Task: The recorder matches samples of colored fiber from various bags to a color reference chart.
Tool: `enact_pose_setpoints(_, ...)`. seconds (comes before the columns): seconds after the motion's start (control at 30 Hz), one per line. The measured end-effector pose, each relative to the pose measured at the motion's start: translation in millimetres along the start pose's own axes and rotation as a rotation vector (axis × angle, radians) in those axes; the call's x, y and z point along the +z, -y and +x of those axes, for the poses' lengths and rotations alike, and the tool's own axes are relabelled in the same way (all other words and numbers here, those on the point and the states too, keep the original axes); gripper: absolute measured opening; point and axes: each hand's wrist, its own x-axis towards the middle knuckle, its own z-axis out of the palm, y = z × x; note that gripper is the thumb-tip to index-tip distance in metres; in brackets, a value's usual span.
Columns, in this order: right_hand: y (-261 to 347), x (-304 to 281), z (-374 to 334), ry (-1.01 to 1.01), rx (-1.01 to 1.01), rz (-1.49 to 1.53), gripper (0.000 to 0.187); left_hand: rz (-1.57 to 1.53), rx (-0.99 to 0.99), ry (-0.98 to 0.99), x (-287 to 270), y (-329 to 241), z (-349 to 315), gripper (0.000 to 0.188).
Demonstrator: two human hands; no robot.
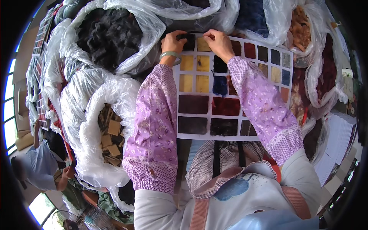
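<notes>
A white card (235, 137) with rows of soft, coloured swatches lies in front of me. At its upper left, my left hand (174, 44) has its fingers curled onto a black swatch (189, 42); a pale green bangle (170, 55) circles that wrist. My right hand (220, 44) is closed in a pinch at the top of a yellow swatch (203, 44); its fingertips hide whatever is between them. More yellow swatches (186, 63) sit below the left hand. A dark red swatch (226, 106) and dark grey ones fill the lower rows. Purple flowered sleeves cover both forearms.
Clear plastic bags surround the card: one of black fluff (109, 36), one of brown pieces (114, 127), one of navy fibre (252, 17), one of orange fibre (300, 28). White sheets (337, 134) are stacked at right. A person (40, 165) is at left, above a fan (69, 223).
</notes>
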Motion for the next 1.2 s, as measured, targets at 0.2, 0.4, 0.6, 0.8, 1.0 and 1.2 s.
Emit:
enact_pose_setpoints(0.2, 5.9, 6.7, -20.0, 0.068, -0.273, -0.094, 0.019, 0.442, 0.132, -0.118, -7.3, -2.1, -23.2, 0.025)
enact_pose_setpoints(0.4, 2.9, -49.1, -23.2, 0.425, -0.193, 0.012, 0.036, 0.544, 0.333, -0.301, 24.9, -20.0, -48.9, 0.023)
enact_pose_setpoints(0.6, 10.6, -39.9, -25.0, 0.316, -0.225, -0.113, 0.027, 0.695, 0.378, -0.325, 44.3, -34.9, -61.7, 0.015)
enact_pose_setpoints(0.8, 7.2, -44.4, -26.2, 0.274, -0.227, -0.347, 0.024, 0.655, 0.336, -0.299, 56.3, -38.4, -64.4, 0.016)
enact_pose_setpoints(1.0, 20.3, -31.9, -18.4, 0.206, -0.358, -0.648, 0.019, 0.671, 0.119, -0.005, 30.8, -63.1, -62.9, 0.014)
enact_pose_setpoints(1.2, 126.7, 1.0, -52.8, 0.037, -0.555, -0.112, 0.014, 0.228, 0.285, -0.181, -21.4, -66.5, -215.2, 0.024)
